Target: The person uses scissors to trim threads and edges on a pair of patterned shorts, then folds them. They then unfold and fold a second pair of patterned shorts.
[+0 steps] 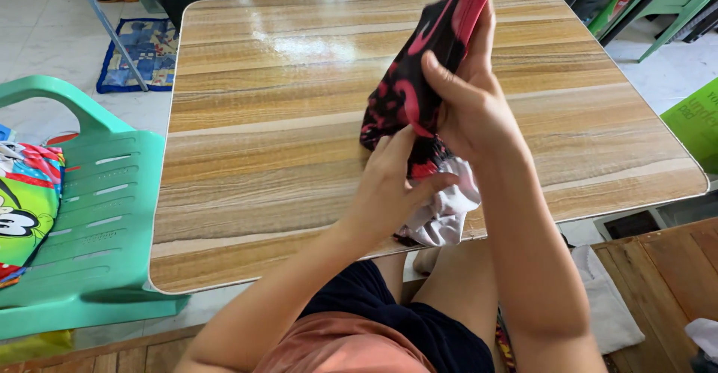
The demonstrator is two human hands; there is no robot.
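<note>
Hands work together above the glossy wood-grain worktop (284,118): the right hand (467,104) grips the black-and-red patterned cloth garment (415,92) upright while the left hand (393,186) pinches its white lower end, keeping it taut.

Garment (419,81) top past the frame's upper edge

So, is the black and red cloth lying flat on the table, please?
No, both hands hold the cloth bunched up above the table.

Garment (419,81) – black w/ pink-red swirls, white lining; table (284,156) – tan wood-grain stripes; chair (97,216) mint green; rug (142,51) blue patchwork.
</note>
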